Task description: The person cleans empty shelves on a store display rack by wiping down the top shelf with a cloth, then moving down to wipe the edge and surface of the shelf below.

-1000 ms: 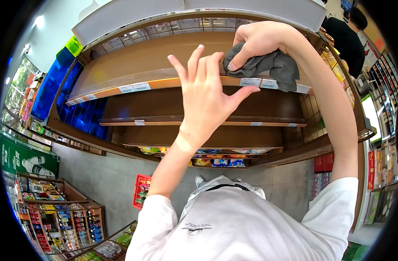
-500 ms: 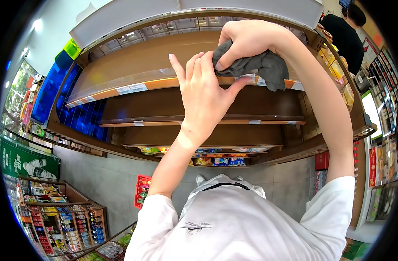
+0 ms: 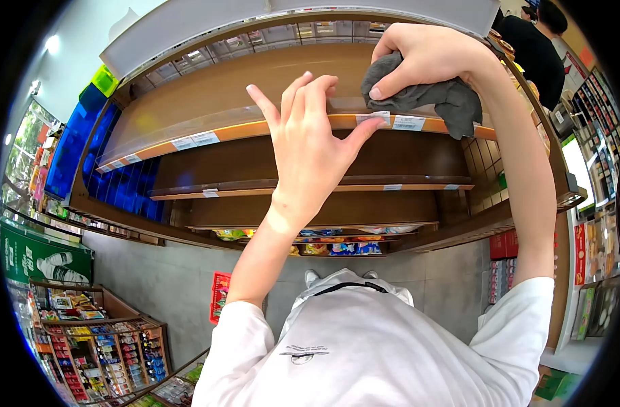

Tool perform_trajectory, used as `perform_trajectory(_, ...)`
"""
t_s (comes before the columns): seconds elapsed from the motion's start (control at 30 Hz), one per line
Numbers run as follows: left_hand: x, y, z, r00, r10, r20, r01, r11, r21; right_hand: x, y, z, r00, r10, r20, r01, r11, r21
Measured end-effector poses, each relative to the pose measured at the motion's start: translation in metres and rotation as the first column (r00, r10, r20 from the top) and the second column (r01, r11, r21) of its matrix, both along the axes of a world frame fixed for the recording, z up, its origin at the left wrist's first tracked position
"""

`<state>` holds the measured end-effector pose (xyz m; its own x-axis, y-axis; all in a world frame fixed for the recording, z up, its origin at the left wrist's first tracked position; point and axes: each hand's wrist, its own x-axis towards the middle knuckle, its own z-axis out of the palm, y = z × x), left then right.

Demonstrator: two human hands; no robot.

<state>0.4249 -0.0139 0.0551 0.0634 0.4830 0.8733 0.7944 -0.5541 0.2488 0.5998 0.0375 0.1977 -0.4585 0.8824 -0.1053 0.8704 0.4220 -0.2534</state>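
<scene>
My right hand (image 3: 432, 57) is closed around a crumpled dark grey cloth (image 3: 418, 95) at the front of the top brown shelf (image 3: 235, 78). Part of the cloth hangs over the shelf's orange front edge, near the white price labels (image 3: 408, 123). To its left, my left hand (image 3: 310, 132) is raised at the same edge with its fingers apart and the thumb stretched out by a label. Whether its fingertips touch the clear plastic lip (image 3: 208, 121) cannot be made out. No object shows in that hand.
Lower brown shelves (image 3: 228, 163) step down toward me, with colourful snack bags (image 3: 354, 247) at the bottom. A red basket (image 3: 219, 296) stands on the grey floor at left. Stocked racks (image 3: 100, 353) are behind it. A person in black (image 3: 533, 57) stands at far right.
My right hand has moved right along the shelf edge with the cloth, uncovering labels. My left hand has shifted slightly left, and the gap between the hands has grown.
</scene>
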Motion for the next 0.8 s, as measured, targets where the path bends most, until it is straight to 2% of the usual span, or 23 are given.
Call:
perform_trajectory(0.07,-0.001,0.000,0.001,1.000,-0.024,0.005,0.024,0.998,0.057,0.000,0.001,0.000,1.000,-0.001,0.006,0.001,1.000,0.007)
perform_trajectory(0.13,-0.005,0.003,-0.005,0.979,-0.182,-0.089,0.192,0.974,0.122,0.000,0.005,-0.002,0.999,0.043,0.000,-0.043,0.998,-0.034)
perform_trajectory(0.23,-0.004,0.004,-0.009,0.966,-0.231,-0.115,0.243,0.964,0.109,0.000,0.000,-0.002,1.000,-0.003,-0.027,0.003,1.000,0.006)
perform_trajectory(0.67,-0.010,0.004,-0.009,0.967,-0.242,-0.080,0.249,0.964,0.094,-0.008,0.001,-0.005,0.995,0.082,-0.057,-0.082,0.997,0.009)
perform_trajectory(0.8,-0.008,0.002,-0.008,0.965,-0.242,-0.098,0.252,0.962,0.106,-0.006,0.001,-0.008,0.994,0.112,-0.007,-0.111,0.992,0.061)
